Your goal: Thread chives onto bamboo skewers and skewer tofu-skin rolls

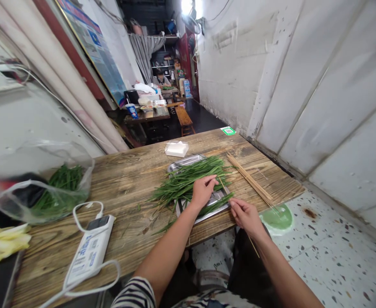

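Note:
Long green chives point(188, 177) lie in a loose pile across a metal tray point(188, 161) on the wooden table. My right hand point(246, 216), just off the tray's front right corner, pinches a thin bamboo skewer point(254, 246). The skewer slants up past the fingers, its upper end beside my left fingertips. My left hand point(204, 191) is over the tray, thumb and fingers closed near that end; what they grip is too small to tell. A few chives point(213, 207) lie at the tray's near edge, below my left hand.
A bundle of bamboo skewers point(250, 179) lies at the right. Behind the tray stands a small white box point(176, 149). At left are a power strip point(91, 250) with a looping cable, a plastic bag point(62, 201) of greens and yellowish leaves point(6, 244).

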Demonstrator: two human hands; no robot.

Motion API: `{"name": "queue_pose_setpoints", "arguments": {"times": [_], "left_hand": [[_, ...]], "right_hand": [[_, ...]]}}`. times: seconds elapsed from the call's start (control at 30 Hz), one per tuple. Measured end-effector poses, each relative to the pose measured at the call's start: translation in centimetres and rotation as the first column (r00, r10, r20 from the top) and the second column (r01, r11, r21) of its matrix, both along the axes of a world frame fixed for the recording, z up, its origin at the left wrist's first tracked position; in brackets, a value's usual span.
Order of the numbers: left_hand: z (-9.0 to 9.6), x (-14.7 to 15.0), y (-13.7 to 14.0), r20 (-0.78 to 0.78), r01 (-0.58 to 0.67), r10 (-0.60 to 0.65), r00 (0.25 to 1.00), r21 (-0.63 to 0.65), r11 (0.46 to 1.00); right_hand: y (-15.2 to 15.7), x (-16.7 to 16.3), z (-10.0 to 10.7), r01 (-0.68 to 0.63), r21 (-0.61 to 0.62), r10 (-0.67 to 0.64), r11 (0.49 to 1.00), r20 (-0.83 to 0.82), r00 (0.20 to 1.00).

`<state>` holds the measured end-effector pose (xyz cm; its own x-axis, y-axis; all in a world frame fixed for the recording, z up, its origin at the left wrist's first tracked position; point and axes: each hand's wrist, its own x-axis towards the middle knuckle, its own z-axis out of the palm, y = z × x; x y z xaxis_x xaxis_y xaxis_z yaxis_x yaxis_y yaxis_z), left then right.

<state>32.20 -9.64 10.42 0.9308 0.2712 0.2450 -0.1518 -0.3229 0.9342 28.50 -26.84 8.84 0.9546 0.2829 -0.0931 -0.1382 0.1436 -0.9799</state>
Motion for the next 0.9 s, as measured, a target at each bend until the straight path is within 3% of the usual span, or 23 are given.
{"name": "queue_pose_setpoints", "arguments": {"times": [0.57, 0.7, 0.83, 0.9], "left_hand": [[0.2, -0.1, 0.2, 0.035, 0.025, -0.030, 0.999, 0.129, 0.991], [0.6, -0.6, 0.1, -0.019, 0.164, -0.164, 0.986, 0.208, 0.964], [1.3, -1.5, 0.1, -0.129, 0.448, -0.429, 0.894, 0.281, 0.849], [1.6, -1.6, 0.4, -0.156, 0.515, -0.491, 0.857, 0.282, 0.810]], "right_hand": [[0.1, 0.0, 0.0, -0.005, -0.008, 0.005, 1.000, 0.002, 1.000], [0.1, 0.1, 0.0, 0.010, -0.009, -0.010, 1.000, 0.007, 1.000], [0.3, 0.3, -0.1, 0.060, 0.027, -0.059, 0.998, -0.022, 0.998], [0.3, 0.3, -0.2, 0.073, 0.049, -0.071, 0.996, -0.038, 0.997]]}}
